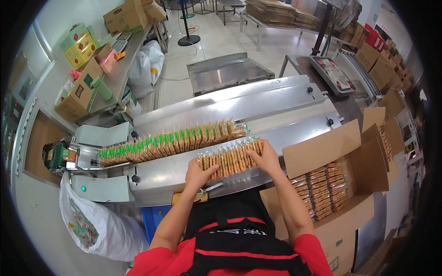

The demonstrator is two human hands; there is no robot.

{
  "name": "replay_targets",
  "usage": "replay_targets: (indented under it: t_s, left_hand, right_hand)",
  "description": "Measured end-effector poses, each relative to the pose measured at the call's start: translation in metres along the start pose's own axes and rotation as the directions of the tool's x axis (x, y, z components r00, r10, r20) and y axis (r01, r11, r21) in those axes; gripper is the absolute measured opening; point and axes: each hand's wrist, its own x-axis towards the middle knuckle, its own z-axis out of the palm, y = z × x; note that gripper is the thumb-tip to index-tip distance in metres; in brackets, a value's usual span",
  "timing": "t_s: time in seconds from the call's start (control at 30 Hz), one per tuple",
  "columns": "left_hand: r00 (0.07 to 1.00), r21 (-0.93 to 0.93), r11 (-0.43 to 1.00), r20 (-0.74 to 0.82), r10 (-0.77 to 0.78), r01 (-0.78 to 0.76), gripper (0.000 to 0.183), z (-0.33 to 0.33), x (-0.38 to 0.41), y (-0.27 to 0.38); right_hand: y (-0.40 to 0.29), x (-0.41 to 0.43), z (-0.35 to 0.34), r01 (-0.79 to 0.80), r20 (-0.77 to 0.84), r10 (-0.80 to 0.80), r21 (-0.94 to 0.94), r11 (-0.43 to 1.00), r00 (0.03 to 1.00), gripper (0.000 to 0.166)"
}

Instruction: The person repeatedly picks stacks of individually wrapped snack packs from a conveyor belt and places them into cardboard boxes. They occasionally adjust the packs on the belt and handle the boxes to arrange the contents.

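Note:
Between my left hand (200,174) and my right hand (266,157), a row of plastic-wrapped flat snacks (229,158) is pressed together at both ends. This row lies on the near side of a stainless steel conveyor table (157,177). Just beyond it, a longer row of similar packets (172,140) with green marks stands on edge along the channel, its far right packets leaning. On my right is an open cardboard box (359,207) holding several columns of stacked packets (319,193).
A white sack (114,227) of wrappers stands at lower left beside the machine. A bench scale (333,74) is at upper right. Cartons (83,93) sit on the left side table. A yellow-handled tool (190,197) lies at the near edge. A pedestal fan (188,39) stands behind.

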Motion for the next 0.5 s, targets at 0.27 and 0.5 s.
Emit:
replay_targets:
  t_s: [0.27,0.5]
  left_hand:
    - [0.879,-0.167,0.896,-0.333,0.341,-0.411,0.111,0.027,-0.049,-0.031]
    - [0.909,-0.473,0.777,-0.183,0.374,-0.415,0.103,0.021,-0.047,0.034]
  right_hand:
    - [0.024,-0.061,0.03,0.282,-0.143,-0.258,0.181,0.942,0.955,0.108]
    - [0.002,-0.102,-0.024,0.196,-0.416,-0.067,0.275,0.941,0.907,0.115]
